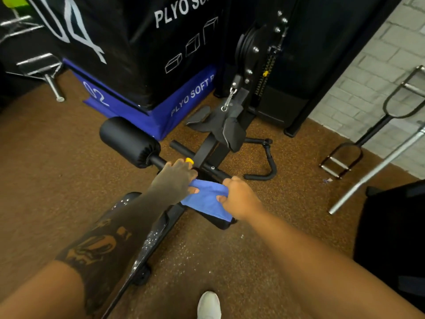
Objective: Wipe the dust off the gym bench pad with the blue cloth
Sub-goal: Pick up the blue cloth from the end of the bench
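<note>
A blue cloth (207, 200) is stretched between both hands over the far end of a black gym bench pad (156, 231). My left hand (177, 180) pinches the cloth's left edge. My right hand (239, 199) grips its right edge. The shiny black pad runs from under the cloth toward the lower left and is mostly hidden by my left forearm. A black foam roller (128, 141) sticks out of the bench frame just beyond my left hand, with a yellow knob (189, 160) beside it.
Black and blue plyo soft boxes (147, 65) stand behind the bench. A cable machine (259, 65) with a hanging strap sits at centre back. Bar attachments (368, 139) lean on the white brick wall at right. Brown rubber floor lies all around; my white shoe (209, 305) is at the bottom.
</note>
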`<state>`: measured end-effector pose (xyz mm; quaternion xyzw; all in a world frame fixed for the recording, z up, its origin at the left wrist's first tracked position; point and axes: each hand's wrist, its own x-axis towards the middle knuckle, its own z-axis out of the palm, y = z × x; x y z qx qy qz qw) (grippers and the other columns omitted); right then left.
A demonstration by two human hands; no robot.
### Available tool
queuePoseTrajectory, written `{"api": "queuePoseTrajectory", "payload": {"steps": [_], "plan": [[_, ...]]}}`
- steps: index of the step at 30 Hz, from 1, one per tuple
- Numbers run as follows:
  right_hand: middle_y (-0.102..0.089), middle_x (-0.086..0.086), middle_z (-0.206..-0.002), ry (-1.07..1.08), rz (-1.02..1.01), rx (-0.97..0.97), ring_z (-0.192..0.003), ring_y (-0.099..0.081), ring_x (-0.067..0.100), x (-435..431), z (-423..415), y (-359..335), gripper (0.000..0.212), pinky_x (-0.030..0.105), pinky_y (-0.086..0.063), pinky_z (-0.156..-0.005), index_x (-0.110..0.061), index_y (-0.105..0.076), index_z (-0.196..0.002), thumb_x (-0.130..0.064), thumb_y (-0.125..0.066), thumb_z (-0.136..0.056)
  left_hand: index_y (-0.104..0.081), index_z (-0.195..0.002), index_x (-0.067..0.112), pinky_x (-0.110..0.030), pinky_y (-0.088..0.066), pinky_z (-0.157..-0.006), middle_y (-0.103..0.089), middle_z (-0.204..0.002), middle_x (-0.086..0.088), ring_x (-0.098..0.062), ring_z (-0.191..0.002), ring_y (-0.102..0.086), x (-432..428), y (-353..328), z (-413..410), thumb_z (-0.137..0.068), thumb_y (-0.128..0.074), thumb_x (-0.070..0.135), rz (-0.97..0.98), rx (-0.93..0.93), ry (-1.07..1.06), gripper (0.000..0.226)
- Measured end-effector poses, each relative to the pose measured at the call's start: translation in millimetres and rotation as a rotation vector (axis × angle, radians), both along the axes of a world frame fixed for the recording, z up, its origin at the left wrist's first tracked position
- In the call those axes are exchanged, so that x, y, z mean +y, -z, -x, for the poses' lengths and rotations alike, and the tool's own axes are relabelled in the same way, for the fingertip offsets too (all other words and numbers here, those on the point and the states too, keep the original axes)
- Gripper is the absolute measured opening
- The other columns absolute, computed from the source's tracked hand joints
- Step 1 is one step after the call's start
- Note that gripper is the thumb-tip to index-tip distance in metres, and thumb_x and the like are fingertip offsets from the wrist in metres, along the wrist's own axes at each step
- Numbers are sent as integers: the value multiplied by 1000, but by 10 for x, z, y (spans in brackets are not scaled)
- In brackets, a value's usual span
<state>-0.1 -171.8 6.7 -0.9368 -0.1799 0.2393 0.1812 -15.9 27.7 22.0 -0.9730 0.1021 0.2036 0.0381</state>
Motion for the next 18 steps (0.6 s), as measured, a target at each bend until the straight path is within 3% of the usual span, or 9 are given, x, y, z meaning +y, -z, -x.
{"api": "queuePoseTrajectory", "payload": {"steps": [3,7,10,15,18], "plan": [[-46,3,-96,19,-136,62,-82,-51,22,132,-22,-100,15,34,-38,-70,-15,-54,-89,-21,-68,-91,-52,-131,13,-39,-38,-97,-52,-136,-11,-27,-124,-46,232,3,296,-99,-53,42,195,30,-186,44],[-54,2,-77,-6,-259,86,-68,-51,17,481,92,-334,13,34,-41,-62,-13,-55,-85,-17,-66,-91,-52,-129,7,-32,-33,-77,-61,-124,-17,-33,-109,-57,454,69,796,-99,-56,32,459,29,-543,39],[-53,-1,-82,-75,-306,95,-74,-52,16,826,254,-459,15,34,-41,-66,-16,-51,-94,-19,-65,-94,-50,-127,6,-32,-34,-74,-61,-116,-18,-39,-109,-58,545,162,1199,-99,-58,28,635,2,-771,37],[-58,6,-115,-186,-298,59,-105,-58,24,1409,449,-364,26,42,-51,-88,-15,-53,-119,-22,-63,-96,-58,-97,5,-35,-38,-65,-64,-89,-9,-28,-82,-58,554,456,1710,-95,-63,26,838,-116,-1059,21],[-63,11,-114,-376,-191,6,-106,-59,31,1725,477,-163,26,42,-50,-85,-15,-52,-120,-24,-60,-97,-63,-96,4,-36,-45,-70,-67,-90,-10,-28,-82,-61,515,704,1857,-94,-65,27,918,-148,-1273,23]]}}
